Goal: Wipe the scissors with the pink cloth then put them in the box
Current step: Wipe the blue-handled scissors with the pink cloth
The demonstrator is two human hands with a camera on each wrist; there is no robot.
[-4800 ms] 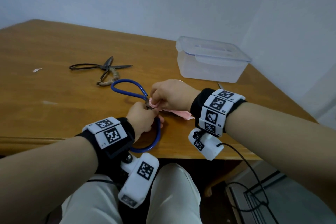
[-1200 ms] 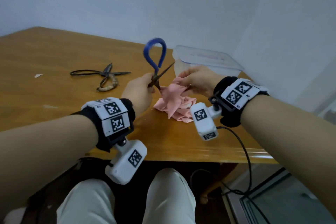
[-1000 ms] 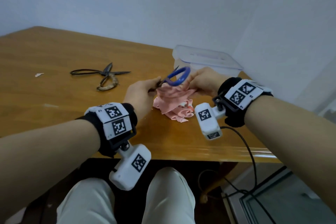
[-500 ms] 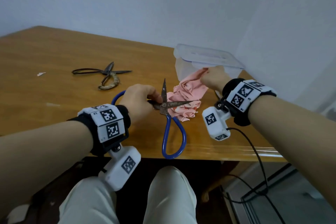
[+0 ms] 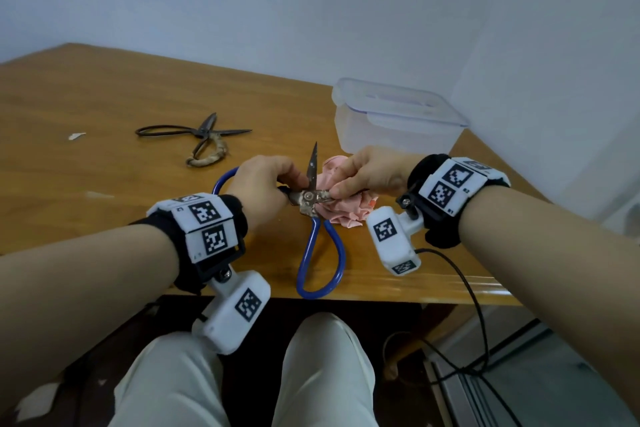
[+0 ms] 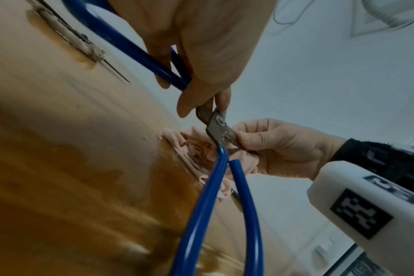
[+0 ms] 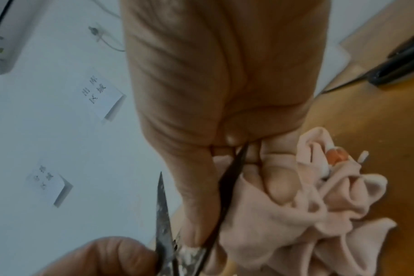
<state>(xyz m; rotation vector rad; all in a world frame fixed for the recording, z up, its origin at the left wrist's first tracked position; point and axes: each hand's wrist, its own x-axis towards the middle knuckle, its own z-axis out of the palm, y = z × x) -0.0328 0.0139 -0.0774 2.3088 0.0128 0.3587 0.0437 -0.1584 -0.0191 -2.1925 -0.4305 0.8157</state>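
The blue-handled scissors (image 5: 308,196) are held spread open just above the table's near edge, one rusty blade (image 5: 313,163) pointing up. My left hand (image 5: 294,181) grips them by the pivot and one blue handle (image 6: 140,54). My right hand (image 5: 337,184) pinches the pink cloth (image 5: 346,211) round the other blade (image 7: 227,186), close to the pivot (image 6: 217,121). The rest of the cloth (image 7: 319,205) lies bunched on the table under that hand. The clear plastic box (image 5: 394,121) stands behind my right hand with its lid on.
A second pair of scissors (image 5: 197,135), black with a cord-wrapped handle, lies on the wooden table (image 5: 104,97) at the back left. A white scrap (image 5: 76,136) lies further left. A black cable (image 5: 474,305) hangs off the near right edge.
My right hand has come back from near the box with the cloth and now pinches it round the sideways blade. The left hand keeps the open scissors in about the same place.
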